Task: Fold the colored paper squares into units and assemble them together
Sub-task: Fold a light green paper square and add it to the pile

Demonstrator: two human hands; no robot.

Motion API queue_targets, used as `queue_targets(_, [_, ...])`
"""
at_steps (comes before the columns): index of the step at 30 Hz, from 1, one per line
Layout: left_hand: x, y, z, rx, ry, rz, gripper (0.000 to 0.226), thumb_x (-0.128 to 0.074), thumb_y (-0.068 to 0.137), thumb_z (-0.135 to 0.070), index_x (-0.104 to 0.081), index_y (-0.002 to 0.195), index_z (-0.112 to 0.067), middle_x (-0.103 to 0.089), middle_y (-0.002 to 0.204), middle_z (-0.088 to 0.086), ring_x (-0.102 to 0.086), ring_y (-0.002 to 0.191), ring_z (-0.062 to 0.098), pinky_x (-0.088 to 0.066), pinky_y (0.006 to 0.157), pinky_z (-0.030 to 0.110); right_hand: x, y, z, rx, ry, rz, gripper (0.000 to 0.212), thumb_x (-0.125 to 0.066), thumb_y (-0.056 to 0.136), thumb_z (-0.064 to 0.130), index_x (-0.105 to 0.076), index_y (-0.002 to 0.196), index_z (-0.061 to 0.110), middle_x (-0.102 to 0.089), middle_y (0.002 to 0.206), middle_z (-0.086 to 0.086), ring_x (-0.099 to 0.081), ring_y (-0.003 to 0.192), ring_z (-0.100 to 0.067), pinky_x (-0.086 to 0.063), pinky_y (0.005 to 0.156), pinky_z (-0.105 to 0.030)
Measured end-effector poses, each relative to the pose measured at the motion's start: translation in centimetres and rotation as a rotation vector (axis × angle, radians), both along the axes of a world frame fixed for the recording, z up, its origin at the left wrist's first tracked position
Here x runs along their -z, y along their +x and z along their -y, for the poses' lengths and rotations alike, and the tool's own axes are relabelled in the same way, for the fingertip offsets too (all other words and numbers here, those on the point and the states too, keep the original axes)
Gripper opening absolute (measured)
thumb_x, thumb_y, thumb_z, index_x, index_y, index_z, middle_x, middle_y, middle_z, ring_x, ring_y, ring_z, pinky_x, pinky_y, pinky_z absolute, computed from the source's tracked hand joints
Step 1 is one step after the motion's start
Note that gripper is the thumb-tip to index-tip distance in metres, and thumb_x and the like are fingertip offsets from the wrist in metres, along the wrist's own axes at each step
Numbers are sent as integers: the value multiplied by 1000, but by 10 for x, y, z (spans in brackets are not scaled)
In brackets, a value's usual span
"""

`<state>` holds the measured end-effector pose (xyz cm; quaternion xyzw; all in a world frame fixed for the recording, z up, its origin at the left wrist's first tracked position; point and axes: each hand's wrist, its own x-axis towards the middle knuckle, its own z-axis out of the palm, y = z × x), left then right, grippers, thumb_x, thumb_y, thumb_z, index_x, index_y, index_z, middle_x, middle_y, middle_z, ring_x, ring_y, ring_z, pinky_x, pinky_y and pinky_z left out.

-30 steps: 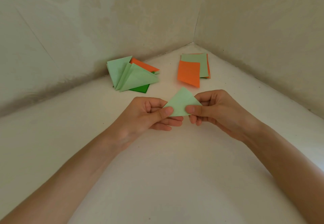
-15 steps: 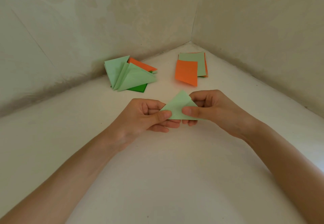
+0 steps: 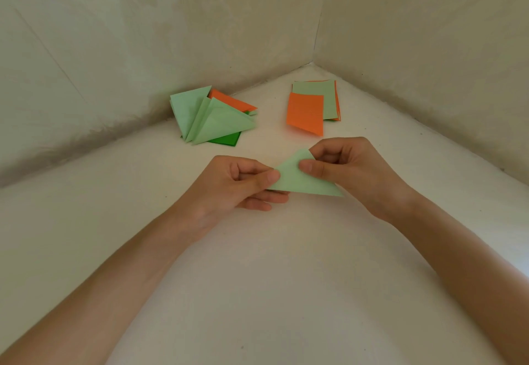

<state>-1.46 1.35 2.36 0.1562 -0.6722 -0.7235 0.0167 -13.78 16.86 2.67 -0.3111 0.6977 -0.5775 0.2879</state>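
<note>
The left hand (image 3: 237, 184) and right hand (image 3: 349, 167) pinch a pale-green triangle (image 3: 300, 183) over the counter's (image 3: 257, 279) middle. Folded units (image 3: 211, 118) lie by the far left edge, flat squares (image 3: 307, 111) near the far corner.

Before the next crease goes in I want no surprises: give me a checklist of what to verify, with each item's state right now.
1. Left hand pinches the left corner of the light green triangle: ok.
2. Right hand pinches its top corner: ok.
3. Paper layers lined up at the edges: cannot tell, the hands cover the corners.
4. Pile of folded units lies apart from both hands: ok.
5. Unfolded paper left to fold, with an orange square lying on the front of the stack: ok.
</note>
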Motion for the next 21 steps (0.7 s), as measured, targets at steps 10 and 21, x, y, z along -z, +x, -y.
queue_targets(10, [2, 3, 1, 199, -212, 50, 15, -53, 91, -10, -67, 91, -4, -74, 75, 5, -71, 70, 14, -54, 60, 18, 1, 6, 0, -162, 137, -73, 1, -69, 81, 10, -70, 82, 9, -68, 76, 0, -59, 70, -11, -46, 65, -21])
queue_targets(21, [-2, 2, 10, 281, -330, -11, 22, -54, 81, -26, -64, 85, -7, -66, 55, 5, -60, 41, 15, -44, 43, 20, -7, -3, -9, -310, 134, 153, 22, -59, 78, 16, -72, 94, 7, -73, 91, -9, -67, 81, -16, -54, 68, -22])
